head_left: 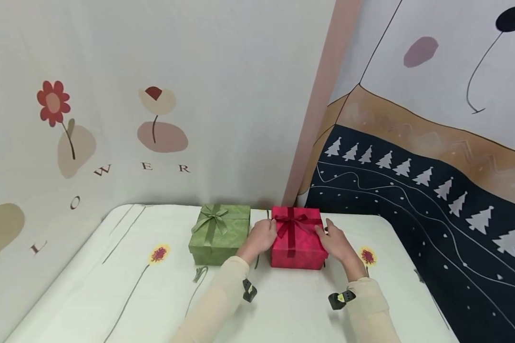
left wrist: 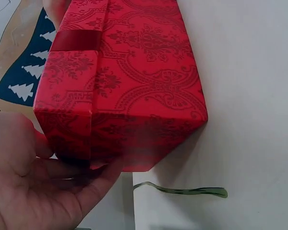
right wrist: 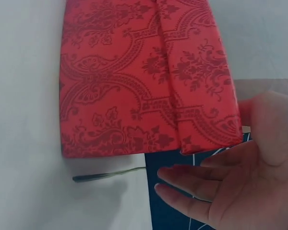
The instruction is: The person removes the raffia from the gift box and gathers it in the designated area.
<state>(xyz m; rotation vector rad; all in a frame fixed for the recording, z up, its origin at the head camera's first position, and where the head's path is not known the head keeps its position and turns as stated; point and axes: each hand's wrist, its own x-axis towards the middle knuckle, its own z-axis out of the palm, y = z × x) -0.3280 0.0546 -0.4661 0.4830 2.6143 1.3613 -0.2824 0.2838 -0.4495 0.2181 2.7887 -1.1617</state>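
A red gift box (head_left: 298, 245) with a dark red ribbon and bow stands on the white cloth, its lid on. My left hand (head_left: 263, 236) grips the box's left side at the lid; in the left wrist view its fingers (left wrist: 93, 196) lie against the side wall. At the right side is my right hand (head_left: 336, 242), its thumb near the lid's edge. Its other fingers (right wrist: 187, 199) are loosely extended beside the box in the right wrist view, the lower ones apart from it. Left of the red box stands a green gift box (head_left: 227, 243) with a green bow.
The white cloth (head_left: 292, 309) bears printed flowers and stems. Behind it rises a pale wall hanging (head_left: 231, 95) with flower prints and letters. A dark blue hanging with white trees (head_left: 412, 214) borders the right side. Each wrist wears a small black camera (head_left: 250, 290).
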